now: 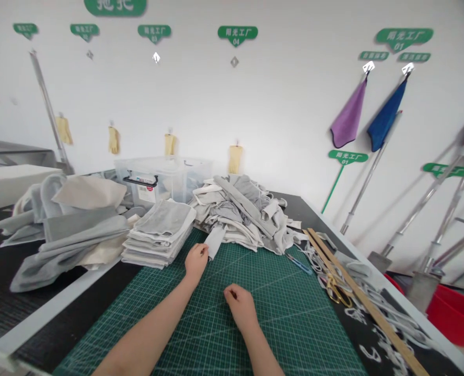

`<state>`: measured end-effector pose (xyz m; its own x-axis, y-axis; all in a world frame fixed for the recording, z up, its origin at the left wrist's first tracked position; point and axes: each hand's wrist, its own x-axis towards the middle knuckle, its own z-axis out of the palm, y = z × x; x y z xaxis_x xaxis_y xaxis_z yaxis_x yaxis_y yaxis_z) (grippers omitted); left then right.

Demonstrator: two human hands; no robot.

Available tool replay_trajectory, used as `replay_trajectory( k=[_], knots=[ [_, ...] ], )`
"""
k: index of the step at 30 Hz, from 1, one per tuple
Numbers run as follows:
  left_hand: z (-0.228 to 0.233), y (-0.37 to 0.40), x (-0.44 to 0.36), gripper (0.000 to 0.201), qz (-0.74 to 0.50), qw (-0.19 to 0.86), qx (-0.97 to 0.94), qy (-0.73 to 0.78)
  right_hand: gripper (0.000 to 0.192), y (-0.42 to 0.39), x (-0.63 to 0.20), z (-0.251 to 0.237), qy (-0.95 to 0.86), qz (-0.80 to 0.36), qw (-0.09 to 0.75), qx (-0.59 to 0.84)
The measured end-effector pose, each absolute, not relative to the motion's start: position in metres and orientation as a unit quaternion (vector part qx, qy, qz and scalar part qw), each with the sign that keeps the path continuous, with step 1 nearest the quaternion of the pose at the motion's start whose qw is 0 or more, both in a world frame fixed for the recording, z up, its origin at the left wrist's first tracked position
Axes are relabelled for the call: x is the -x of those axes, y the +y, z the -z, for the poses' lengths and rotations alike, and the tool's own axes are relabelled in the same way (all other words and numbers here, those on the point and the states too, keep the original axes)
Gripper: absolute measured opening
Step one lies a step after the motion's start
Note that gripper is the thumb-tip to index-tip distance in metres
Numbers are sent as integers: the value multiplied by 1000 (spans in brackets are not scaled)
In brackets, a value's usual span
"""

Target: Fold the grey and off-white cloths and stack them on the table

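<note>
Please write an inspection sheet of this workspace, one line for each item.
Surface: green cutting mat on a dark table.
Job's things: grey fabric strip; loose fabric pile behind it.
Clutter: folded stack, scissors, wooden ruler, small blue tool, clear plastic bin.
Grippers: left hand pinches the strip's end; right hand rests closed on the mat, holding nothing visible.
Cables: nothing seen.
Surroundings: white wall with green signs; purple cloth and blue cloth hanging; red tub.

light: bright, even | shadows: soft | edges: bent, blurred | centre: sharp
</note>
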<state>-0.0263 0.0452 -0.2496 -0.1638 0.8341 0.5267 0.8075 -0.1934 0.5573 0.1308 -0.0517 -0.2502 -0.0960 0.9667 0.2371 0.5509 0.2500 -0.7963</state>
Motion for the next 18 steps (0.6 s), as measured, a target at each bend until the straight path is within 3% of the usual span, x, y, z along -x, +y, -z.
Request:
replay_trajectory(
  k=[5, 10, 18],
  knots=[
    [251, 45, 6, 19, -384, -27, -729, 566, 21, -44, -148, 259, -671, -288, 403, 552],
    [253, 35, -27, 22, -314, -2, -817, 483, 21, -33, -150, 265, -663, -316, 408, 542],
    [251, 53, -80, 21, -244, 0, -830, 502, 19, -35, -152, 258, -625, -377, 416, 543]
  ],
)
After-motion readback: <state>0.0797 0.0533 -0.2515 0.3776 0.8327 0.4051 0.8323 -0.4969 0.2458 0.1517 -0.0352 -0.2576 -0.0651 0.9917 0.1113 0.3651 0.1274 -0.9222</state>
